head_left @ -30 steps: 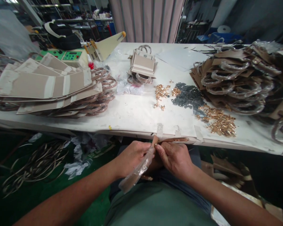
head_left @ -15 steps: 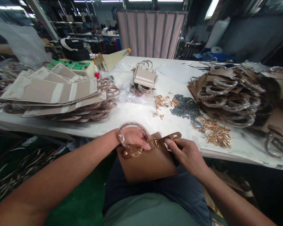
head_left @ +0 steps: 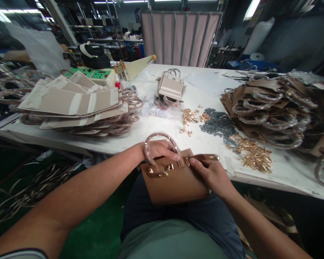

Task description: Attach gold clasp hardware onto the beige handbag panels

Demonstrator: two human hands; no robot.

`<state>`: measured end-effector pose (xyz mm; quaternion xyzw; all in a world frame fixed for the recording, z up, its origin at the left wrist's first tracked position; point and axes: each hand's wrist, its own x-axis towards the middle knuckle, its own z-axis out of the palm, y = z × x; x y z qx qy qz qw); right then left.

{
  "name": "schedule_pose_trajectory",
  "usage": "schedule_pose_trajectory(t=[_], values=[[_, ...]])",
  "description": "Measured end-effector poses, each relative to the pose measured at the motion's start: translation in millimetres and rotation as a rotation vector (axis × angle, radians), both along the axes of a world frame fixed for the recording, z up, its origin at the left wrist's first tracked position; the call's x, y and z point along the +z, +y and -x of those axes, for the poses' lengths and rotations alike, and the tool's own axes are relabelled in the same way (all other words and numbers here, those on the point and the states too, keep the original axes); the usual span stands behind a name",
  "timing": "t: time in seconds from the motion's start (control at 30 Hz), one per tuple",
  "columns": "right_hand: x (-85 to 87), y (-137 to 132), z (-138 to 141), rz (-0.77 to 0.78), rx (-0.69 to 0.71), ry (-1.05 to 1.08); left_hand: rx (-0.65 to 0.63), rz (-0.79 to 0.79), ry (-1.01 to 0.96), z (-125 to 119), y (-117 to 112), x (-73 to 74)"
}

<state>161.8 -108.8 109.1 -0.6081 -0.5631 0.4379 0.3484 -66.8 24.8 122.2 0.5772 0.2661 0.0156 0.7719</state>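
A brown handbag panel (head_left: 175, 185) with gold hardware rests on my lap, leaning against the table edge. My left hand (head_left: 164, 150) reaches through its plastic-wrapped handle (head_left: 148, 149) and grips the panel's top edge, thumb in front. A gold turn lock (head_left: 169, 167) sits at the middle of the top, with a short strap (head_left: 158, 175) to its left. My right hand (head_left: 209, 171) pinches a brown strap (head_left: 205, 157) beside the gold strap plate (head_left: 187, 160) at the right. The fingers behind the panel are hidden.
Beige panels with wrapped handles (head_left: 67, 102) are stacked at the left; brown panels (head_left: 270, 108) are heaped at the right. Gold fittings (head_left: 255, 154) and dark metal pieces (head_left: 218, 124) lie on the white table (head_left: 156, 126). A green-topped machine (head_left: 99, 74) stands behind the left stack.
My right hand has drawn the strap's free end lower and closer to the gold plate, turning it edge-on. My left hand keeps its grip. The whole view has shifted slightly.
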Motion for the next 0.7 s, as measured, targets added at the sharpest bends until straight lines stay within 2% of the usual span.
schedule_pose_trajectory(t=[0.1, 0.2, 0.27, 0.33, 0.4, 0.53, 0.63, 0.7], values=[[-4.4, 1.1, -4.7, 0.096, -0.125, 0.004, 0.209, 0.145, -0.013, 10.2, 6.9, -18.9], [-13.2, 2.1, -14.6, 0.129, -0.193, 0.036, 0.452, 0.279, -0.011, 26.4, 4.4, -39.0], [-22.0, 4.0, -22.0, 0.148, -0.272, 0.089, 0.528, 0.307, -0.065, 35.8, -4.8, -46.9], [-31.5, 7.0, -27.4, 0.168, -0.360, 0.194, 0.529, 0.249, -0.139, 39.9, -17.9, -49.5], [-39.4, 10.6, -29.4, 0.191, -0.435, 0.315, 0.532, 0.105, -0.172, 36.8, -31.8, -49.3], [-46.7, 15.3, -26.5, 0.226, -0.481, 0.448, 0.701, -0.188, -0.086, 15.1, -51.7, -51.3], [-49.4, 14.8, -25.9, 0.236, -0.463, 0.464, 0.846, -0.252, -0.022, -1.3, -58.4, -57.1], [-51.4, 13.0, -27.3, 0.220, -0.447, 0.419, 0.891, -0.258, -0.031, -8.1, -61.4, -60.7]])
